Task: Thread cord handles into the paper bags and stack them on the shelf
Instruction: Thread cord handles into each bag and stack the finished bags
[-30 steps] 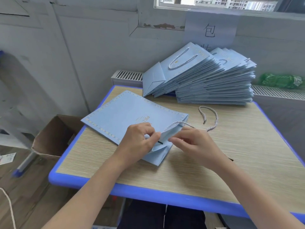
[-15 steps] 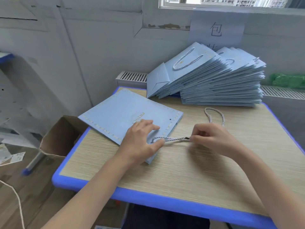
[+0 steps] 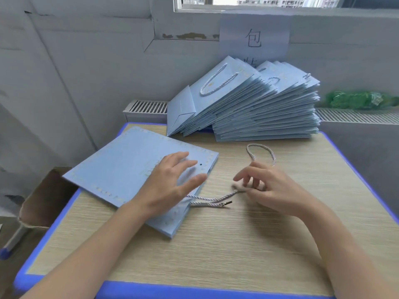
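Note:
A flat light-blue paper bag [image 3: 129,169] lies on the left of the wooden table [image 3: 237,244], with a small punched hole near its right edge. My left hand [image 3: 170,186] rests flat on the bag, fingers straight. A twisted white cord handle [image 3: 211,199] runs out from the bag's edge under that hand. One strand ends in a loose dark tip on the table. The other strand leads to my right hand [image 3: 272,190], which pinches it at the thumb with the remaining fingers spread. A second loose cord [image 3: 259,146] lies curled just behind my right hand.
A tall stack of blue bags with cord handles [image 3: 259,108] fills the back of the table against the wall. An open cardboard box [image 3: 43,203] sits on the floor to the left. A green wrapped item [image 3: 356,100] lies on the vent ledge at right.
The bag has been laid flat and my left hand has opened onto it. My right hand has drawn the cord out to the right; its free end now lies on the table.

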Motion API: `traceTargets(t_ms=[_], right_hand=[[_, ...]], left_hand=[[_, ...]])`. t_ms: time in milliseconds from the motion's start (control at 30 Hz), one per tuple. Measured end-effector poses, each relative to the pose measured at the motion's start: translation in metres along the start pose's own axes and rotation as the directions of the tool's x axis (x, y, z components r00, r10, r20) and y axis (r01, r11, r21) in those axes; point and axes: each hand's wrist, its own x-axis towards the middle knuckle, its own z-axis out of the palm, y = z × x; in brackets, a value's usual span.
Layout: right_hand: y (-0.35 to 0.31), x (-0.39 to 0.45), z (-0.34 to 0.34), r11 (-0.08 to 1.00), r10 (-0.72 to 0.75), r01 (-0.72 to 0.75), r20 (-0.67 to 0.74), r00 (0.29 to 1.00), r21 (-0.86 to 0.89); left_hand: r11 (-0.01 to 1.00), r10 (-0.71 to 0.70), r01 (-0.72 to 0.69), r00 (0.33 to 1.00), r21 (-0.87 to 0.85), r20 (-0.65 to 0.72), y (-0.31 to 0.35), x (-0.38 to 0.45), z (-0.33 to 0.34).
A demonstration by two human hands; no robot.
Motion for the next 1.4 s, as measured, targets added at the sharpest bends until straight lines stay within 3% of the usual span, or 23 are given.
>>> traceTargets(t_ms=[133,300,367,433,500,567,733,900,1033,1200,1300,1400], right_hand=[[0.009,-0.006,-0.007,0.997,0.035,-0.035,-0.006,0.999,-0.065],[0.008,-0.001,0.006,0.992,-0.009,-0.010,-0.147,0.989,-0.125],[0.005,0.002,0.008,1.000,-0.014,0.016,-0.254,0.967,0.007],[-0.002,0.002,0.008,0.964,0.044,0.034,-0.283,0.958,0.264],[-0.012,0.002,0.009,0.878,0.055,0.057,-0.220,0.974,0.475],[-0.019,0.003,0.014,0.837,0.035,0.047,-0.139,0.990,0.545],[-0.018,0.010,0.027,0.965,0.015,0.025,-0.147,0.989,0.263],[-0.018,0.014,0.035,0.992,-0.079,0.101,-0.245,0.966,0.079],[-0.015,0.015,0.039,0.993,-0.071,0.093,-0.268,0.961,0.071],[-0.014,0.017,0.037,0.981,-0.171,0.189,-0.257,0.951,0.047],[-0.014,0.015,0.035,0.982,-0.162,0.178,-0.197,0.967,0.068],[-0.013,0.010,0.031,0.989,-0.107,0.137,-0.368,0.924,0.056]], left_hand=[[0.966,0.029,-0.060,0.992,0.251,0.124,-0.004,-0.003,0.002],[0.979,0.097,-0.100,0.995,0.178,0.027,0.002,-0.002,0.007],[0.983,0.148,-0.147,0.989,0.112,0.006,0.005,-0.004,0.011],[0.970,0.224,-0.226,0.974,0.091,0.032,0.009,-0.010,0.016],[0.952,0.279,-0.284,0.958,0.114,0.059,0.015,-0.013,0.022],[0.947,0.281,-0.290,0.956,0.142,0.081,0.019,-0.014,0.025],[0.949,0.230,-0.255,0.962,0.184,0.148,0.024,-0.015,0.026],[0.960,0.198,-0.225,0.967,0.169,0.164,0.026,-0.015,0.025],[0.970,0.199,-0.214,0.972,0.117,0.123,0.029,-0.016,0.026],[0.982,0.127,-0.124,0.992,-0.145,0.012,0.030,-0.016,0.016],[0.973,0.109,-0.113,0.994,-0.202,-0.029,0.028,-0.016,0.012],[0.973,0.075,-0.089,0.994,-0.211,-0.075,0.026,-0.014,0.007]])
